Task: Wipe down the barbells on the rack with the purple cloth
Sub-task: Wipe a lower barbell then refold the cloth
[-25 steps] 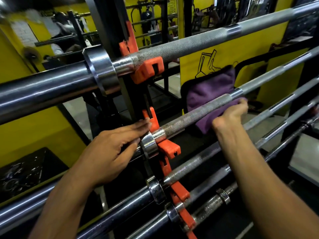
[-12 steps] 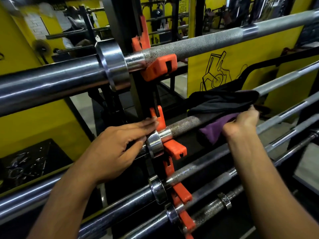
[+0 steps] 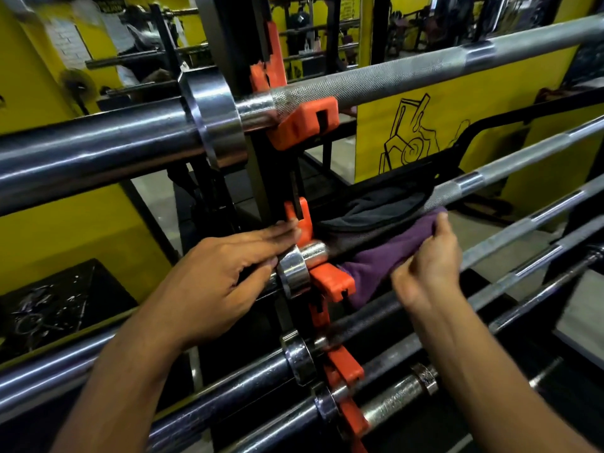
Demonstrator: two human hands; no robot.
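Several steel barbells lie across a black rack on orange hooks (image 3: pixel 331 281). The purple cloth (image 3: pixel 385 259) is draped over the second barbell (image 3: pixel 470 184), right beside its collar (image 3: pixel 294 271); its shaded upper fold looks dark. My right hand (image 3: pixel 428 259) pinches the cloth's right end against that bar. My left hand (image 3: pixel 215 282) lies flat with fingers extended on the same bar's sleeve, fingertips touching the collar and the orange hook. The top barbell (image 3: pixel 376 80) runs above both hands.
Lower barbells (image 3: pixel 385 400) are stacked under my forearms. The black rack upright (image 3: pixel 248 44) stands just behind the hooks. A yellow panel with a black drawing (image 3: pixel 425 132) is behind the bars, and a dark box of metal parts (image 3: pixel 49 305) sits lower left.
My right hand has slid the cloth left along the second barbell, from the smooth ring area to right beside the collar. My left hand has stayed on the sleeve.
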